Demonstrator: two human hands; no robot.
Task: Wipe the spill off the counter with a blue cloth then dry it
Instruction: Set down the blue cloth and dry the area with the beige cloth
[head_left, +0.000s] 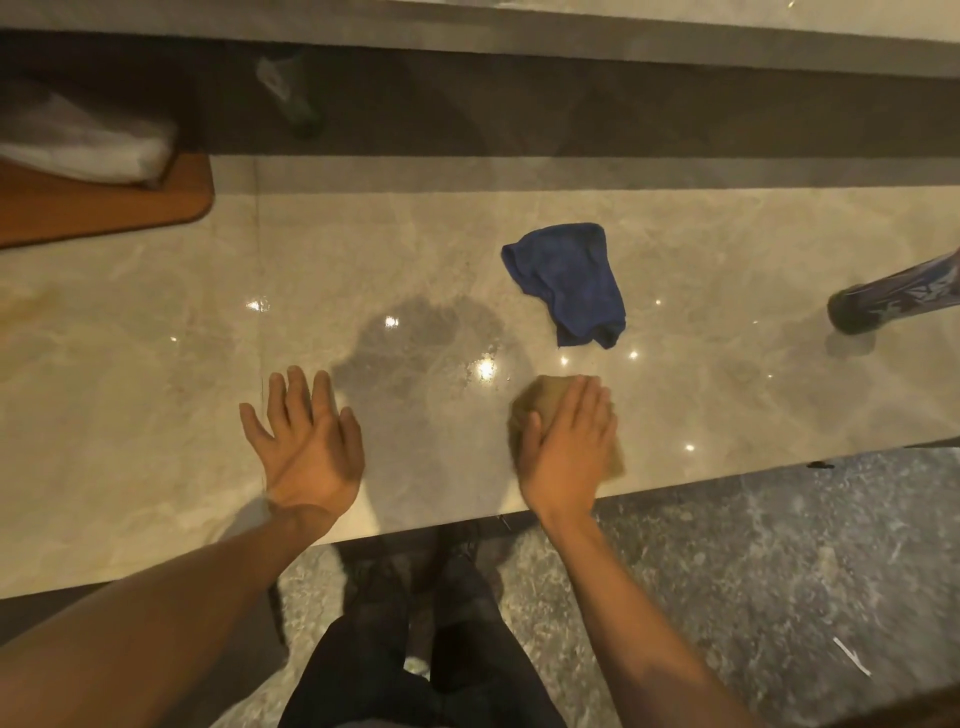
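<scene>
A crumpled blue cloth (569, 283) lies alone on the glossy marble counter (156, 374), right of centre. No hand touches it. A dark wet patch (426, 353) spreads on the counter just left of it. My right hand (569, 447) presses flat on a tan cloth (540, 402) near the counter's front edge, below the blue cloth. My left hand (306, 441) hovers or rests flat with fingers spread, left of the wet patch, holding nothing.
A wooden board (104, 208) with a white plastic bag (83, 140) sits at the far left. A dark patterned bottle (898, 296) stands at the right edge. A green bottle (291, 93) stands at the back. My legs and the speckled floor (779, 571) show below.
</scene>
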